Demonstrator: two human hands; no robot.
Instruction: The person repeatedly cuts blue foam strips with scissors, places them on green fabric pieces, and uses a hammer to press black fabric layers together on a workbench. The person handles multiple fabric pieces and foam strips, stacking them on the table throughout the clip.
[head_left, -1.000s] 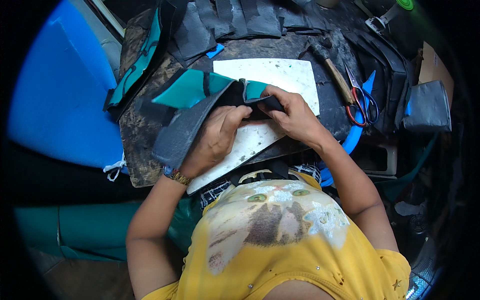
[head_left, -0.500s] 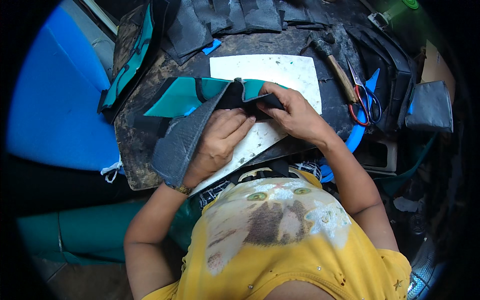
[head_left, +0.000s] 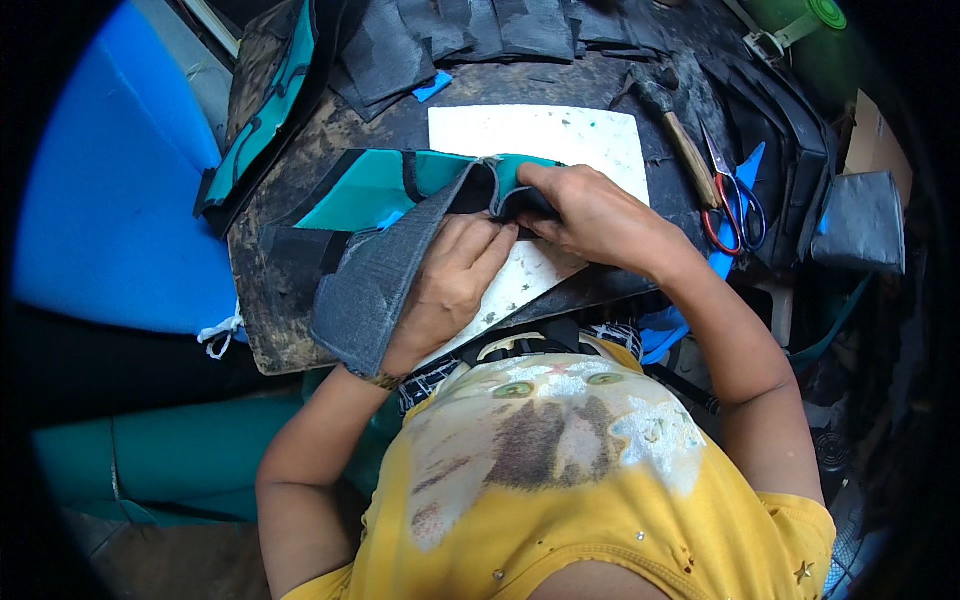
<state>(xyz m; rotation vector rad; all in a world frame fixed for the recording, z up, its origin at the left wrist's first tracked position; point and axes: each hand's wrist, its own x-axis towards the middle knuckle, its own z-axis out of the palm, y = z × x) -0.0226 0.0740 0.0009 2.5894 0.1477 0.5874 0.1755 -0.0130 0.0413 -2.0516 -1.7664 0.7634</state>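
A grey and teal fabric piece (head_left: 375,260) with black trim lies across a dark, stained work board (head_left: 300,330) and a white cutting slab (head_left: 560,135). My left hand (head_left: 455,275) presses flat on the grey part of the piece, fingers pointing toward its folded edge. My right hand (head_left: 590,210) pinches that folded black edge near the slab's middle. The teal side (head_left: 370,185) of the piece faces up to the left of my hands.
A hammer (head_left: 675,125) and red-handled scissors (head_left: 730,195) lie to the right of the slab. Stacks of dark cut pieces (head_left: 480,30) sit at the back, more black parts (head_left: 860,220) at the right. A blue foam sheet (head_left: 110,190) stands to the left.
The fabric piece has been turned and spread, so more teal shows at the left. Both hands stayed on the folded edge, the left sliding slightly along the grey part.
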